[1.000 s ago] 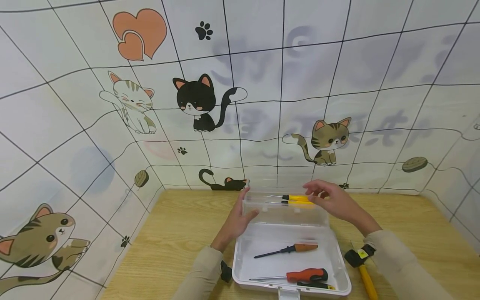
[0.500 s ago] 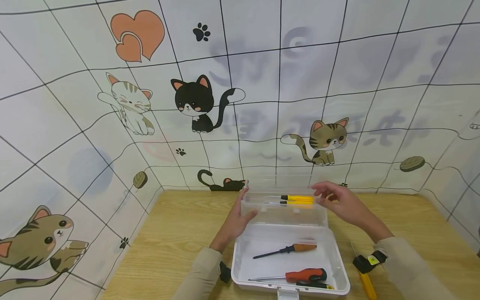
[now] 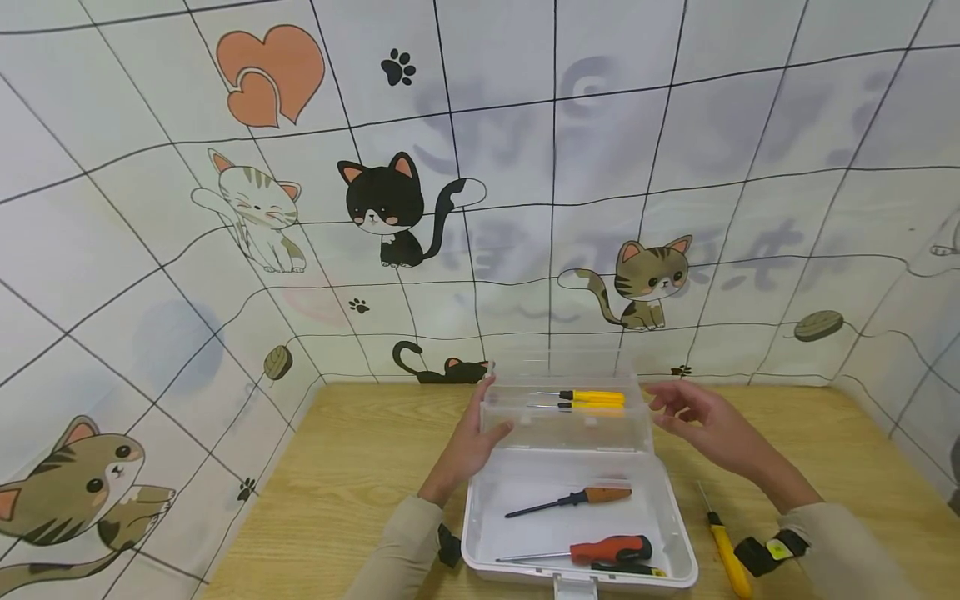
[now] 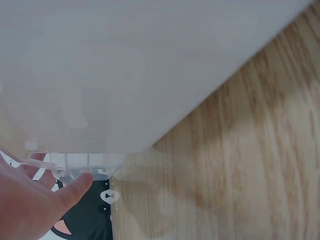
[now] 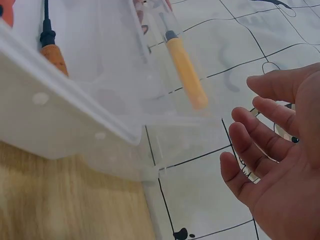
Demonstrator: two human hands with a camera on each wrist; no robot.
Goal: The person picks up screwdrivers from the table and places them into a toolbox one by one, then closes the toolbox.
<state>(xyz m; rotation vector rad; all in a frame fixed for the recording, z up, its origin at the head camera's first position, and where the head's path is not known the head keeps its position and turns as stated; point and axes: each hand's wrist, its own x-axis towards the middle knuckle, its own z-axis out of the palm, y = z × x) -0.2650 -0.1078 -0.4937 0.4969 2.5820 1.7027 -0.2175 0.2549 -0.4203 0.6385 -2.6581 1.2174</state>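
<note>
A white plastic toolbox (image 3: 681,529) stands on the table with its clear lid (image 3: 562,432) raised. My left hand (image 3: 467,446) holds the lid's left edge, thumb in front and fingers behind it. Two small yellow-handled screwdrivers (image 3: 600,397) lie in the lid's upper compartment. To the right of the lid, my right hand (image 3: 712,425) hovers with nothing in it; its loosely bent fingers (image 5: 265,132) are apart from the lid in the right wrist view. Inside the box lie a screwdriver with a brown handle (image 3: 606,495) and a red-handled screwdriver (image 3: 609,549).
A slim black-and-yellow tool (image 3: 628,570) lies beside the red screwdriver at the box's front wall. Right of the box, a larger yellow-handled screwdriver (image 3: 727,557) rests on the wooden table (image 3: 360,467). A wall with cat pictures (image 3: 510,250) rises behind.
My right hand has drawn away to the right from the two yellow screwdrivers, off the lid. My left hand keeps its hold on the lid.
</note>
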